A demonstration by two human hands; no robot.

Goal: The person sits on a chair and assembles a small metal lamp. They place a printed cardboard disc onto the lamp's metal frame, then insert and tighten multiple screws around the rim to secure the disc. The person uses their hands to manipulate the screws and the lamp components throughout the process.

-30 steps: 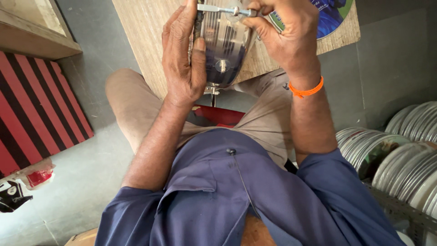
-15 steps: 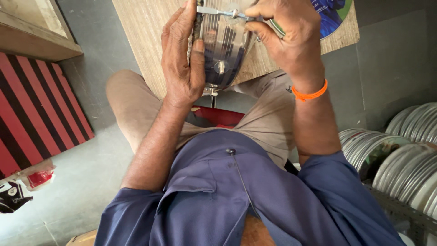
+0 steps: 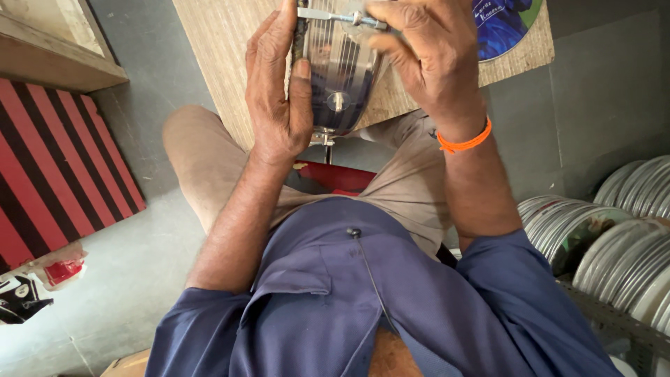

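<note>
My left hand point(image 3: 278, 91) wraps around the left side of a shiny steel vessel lid point(image 3: 343, 77) with a small knob at its middle, held upright over my lap. My right hand point(image 3: 426, 56) pinches a thin metal bar with a screw point(image 3: 342, 17) that lies across the top edge of the steel piece. An orange band point(image 3: 463, 142) circles my right wrist. A short metal stem point(image 3: 322, 139) sticks out below the steel piece. The top of the piece is cut off by the frame edge.
A woven tan board point(image 3: 223, 49) lies ahead of my knees with a blue disc point(image 3: 504, 26) on it. Stacks of shiny steel plates point(image 3: 614, 230) stand at the right. A red and black striped mat point(image 3: 56, 160) lies at the left on the grey floor.
My right hand's fingers have shifted slightly along the metal bar at the top. The steel piece and my left hand stay in place.
</note>
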